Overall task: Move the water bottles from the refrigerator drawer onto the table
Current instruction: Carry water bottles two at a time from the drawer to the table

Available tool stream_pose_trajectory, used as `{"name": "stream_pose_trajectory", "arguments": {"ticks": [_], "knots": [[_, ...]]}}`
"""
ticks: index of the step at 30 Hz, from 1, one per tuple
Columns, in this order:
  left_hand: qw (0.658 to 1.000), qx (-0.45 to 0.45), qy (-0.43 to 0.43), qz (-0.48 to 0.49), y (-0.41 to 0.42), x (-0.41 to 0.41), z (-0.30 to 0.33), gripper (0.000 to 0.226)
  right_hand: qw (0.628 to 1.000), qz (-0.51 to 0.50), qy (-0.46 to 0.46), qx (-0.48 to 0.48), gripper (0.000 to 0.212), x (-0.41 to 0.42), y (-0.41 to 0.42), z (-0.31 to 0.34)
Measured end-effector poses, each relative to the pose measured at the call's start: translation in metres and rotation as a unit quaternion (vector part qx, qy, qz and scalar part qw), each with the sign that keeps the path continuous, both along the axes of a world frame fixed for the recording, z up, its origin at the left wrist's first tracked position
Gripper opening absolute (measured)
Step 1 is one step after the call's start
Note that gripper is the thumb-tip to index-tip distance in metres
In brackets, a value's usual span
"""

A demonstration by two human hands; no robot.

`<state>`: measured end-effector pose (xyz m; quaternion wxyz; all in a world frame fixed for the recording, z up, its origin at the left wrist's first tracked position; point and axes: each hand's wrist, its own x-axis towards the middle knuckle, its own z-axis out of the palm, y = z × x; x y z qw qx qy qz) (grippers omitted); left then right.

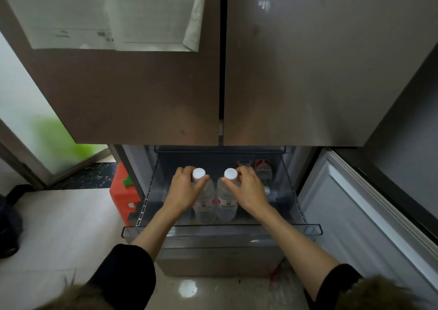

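Two clear water bottles with white caps and red-and-white labels stand upright side by side in the pulled-out clear refrigerator drawer (pixel 308 229). My left hand (pixel 183 191) is wrapped around the neck of the left bottle (pixel 205 205). My right hand (pixel 247 189) grips the neck of the right bottle (pixel 226 205). Two more bottles (pixel 263 167) with red labels stand at the back right of the drawer, partly hidden behind my right hand. No table is in view.
The closed brown upper fridge doors (pixel 213 72) hang right above the drawer. An open lower door (pixel 367 203) stands at the right. A red plastic stool (pixel 123 191) sits on the tiled floor left of the drawer, near a frosted glass door (pixel 35 125).
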<state>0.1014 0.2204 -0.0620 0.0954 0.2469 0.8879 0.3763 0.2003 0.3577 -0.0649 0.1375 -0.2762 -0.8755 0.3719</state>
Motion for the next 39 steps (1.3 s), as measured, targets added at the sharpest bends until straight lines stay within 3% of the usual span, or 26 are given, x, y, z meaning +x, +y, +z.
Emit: {"name": "stream_pose_trajectory", "arguments": {"ticks": [5,10,13,16,30,39], "knots": [[0.995,-0.01,-0.074,-0.059,-0.005,0.003,-0.016,0.045,0.997,0.058,-0.016,-0.048,0.049,-0.003,0.008,-0.006],[0.989,-0.013,-0.078,-0.123,-0.012,-0.009,-0.026,0.062,0.988,0.082,-0.027,-0.129,0.066,-0.001,0.01,-0.017],[0.98,0.02,-0.129,-0.148,-0.018,-0.015,-0.038,0.078,0.987,0.087,-0.02,-0.134,0.071,0.001,0.01,-0.024],[0.977,0.059,-0.143,-0.145,-0.018,-0.017,-0.045,0.078,0.985,0.076,-0.003,-0.156,0.067,-0.001,0.01,-0.027],[0.995,0.034,-0.009,-0.097,-0.018,-0.022,-0.043,0.071,0.988,0.072,0.017,-0.133,0.061,-0.008,0.008,-0.026],[0.984,0.152,0.092,-0.004,-0.052,0.018,0.028,0.066,0.969,0.177,0.142,-0.097,0.057,0.005,-0.009,0.041]]}}
